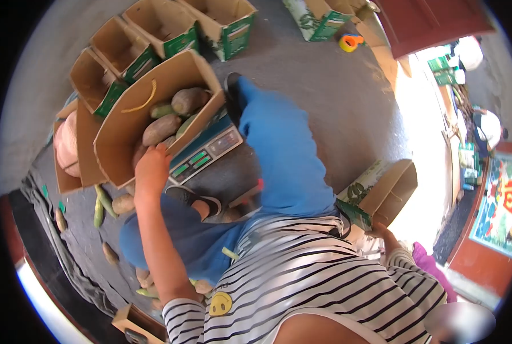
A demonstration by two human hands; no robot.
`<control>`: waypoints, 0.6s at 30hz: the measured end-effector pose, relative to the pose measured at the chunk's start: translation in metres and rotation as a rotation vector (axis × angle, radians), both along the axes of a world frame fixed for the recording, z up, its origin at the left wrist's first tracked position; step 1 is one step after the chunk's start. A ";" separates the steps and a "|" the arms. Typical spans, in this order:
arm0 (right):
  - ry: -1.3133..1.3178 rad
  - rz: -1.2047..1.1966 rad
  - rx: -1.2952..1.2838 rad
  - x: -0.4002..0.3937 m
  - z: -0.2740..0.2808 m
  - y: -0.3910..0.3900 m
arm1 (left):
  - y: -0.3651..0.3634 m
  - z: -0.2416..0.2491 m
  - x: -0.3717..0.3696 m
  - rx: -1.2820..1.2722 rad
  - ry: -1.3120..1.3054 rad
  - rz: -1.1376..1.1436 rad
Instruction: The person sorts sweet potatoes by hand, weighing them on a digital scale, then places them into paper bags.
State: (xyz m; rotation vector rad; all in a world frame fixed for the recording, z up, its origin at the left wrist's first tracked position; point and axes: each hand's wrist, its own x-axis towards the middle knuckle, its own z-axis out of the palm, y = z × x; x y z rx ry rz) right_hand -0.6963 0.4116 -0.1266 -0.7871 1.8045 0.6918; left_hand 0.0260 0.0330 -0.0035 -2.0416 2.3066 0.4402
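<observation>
My left hand (154, 160) is at the near edge of a large open cardboard box (115, 140), its fingers curled beside the tubers; what they hold is hidden. Inside the box lie brown tubers (161, 130) and green vegetables (161, 110). The box rests on a scale (207, 155) with lit green displays. On the right, my right hand (378, 230) is closed on the edge of a green printed carton (389, 192), which is tilted with its opening facing right.
Several open cartons (161, 26) line the upper left; another (319, 20) stands at top centre near an orange tape dispenser (350, 42). Loose tubers (123, 204) and long green vegetables (99, 213) lie left of my legs. A pink bundle (68, 143) fills a far-left box.
</observation>
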 end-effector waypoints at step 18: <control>-0.527 1.306 -1.420 0.505 0.186 -0.567 | -0.007 -0.015 0.000 -0.003 -0.014 0.035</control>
